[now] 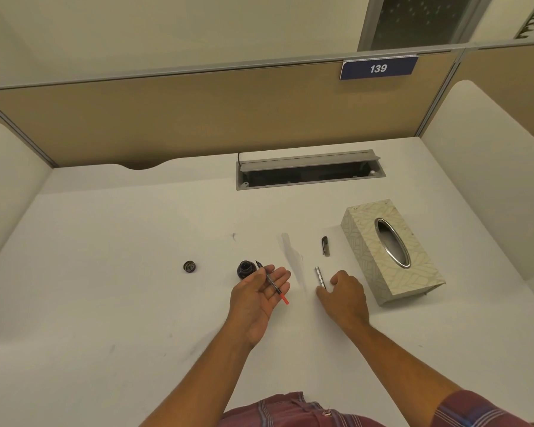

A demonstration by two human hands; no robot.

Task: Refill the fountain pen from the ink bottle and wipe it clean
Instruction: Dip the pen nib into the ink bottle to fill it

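Note:
My left hand (261,295) is palm up and holds the pen's inner section (272,282), a thin dark piece with a nib at the far end and a red tip at the near end. The open ink bottle (245,269) stands just beyond my left fingers, close to the nib. Its cap (189,267) lies further left on the desk. My right hand (344,295) rests on the desk with its fingers closing on the silver pen barrel (319,277). The dark pen cap (326,246) lies beyond it. A white tissue (293,257) lies between the hands.
A patterned tissue box (392,257) with an oval metal opening stands at the right. An open grey cable tray (309,171) is set into the desk at the back. Beige partition panels enclose the white desk (105,272) on three sides.

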